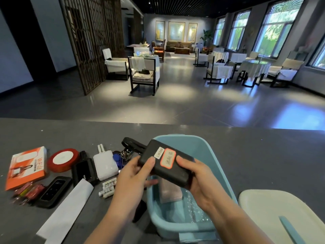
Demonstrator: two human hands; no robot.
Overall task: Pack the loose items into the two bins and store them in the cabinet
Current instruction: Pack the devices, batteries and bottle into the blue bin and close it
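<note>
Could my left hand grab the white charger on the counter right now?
Probably not yet: the left hand grips the black power bank together with the right hand. The white charger lies uncovered just beside it, so once freed, likely yes.

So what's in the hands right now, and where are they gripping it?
A black power bank, above the blue bin: left hand on its left end, right hand on its right.

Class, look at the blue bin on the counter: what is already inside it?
Inside the blue bin lie a greyish flat pack and something clear like bubble wrap. The power bank and both hands cover the rest.
</note>
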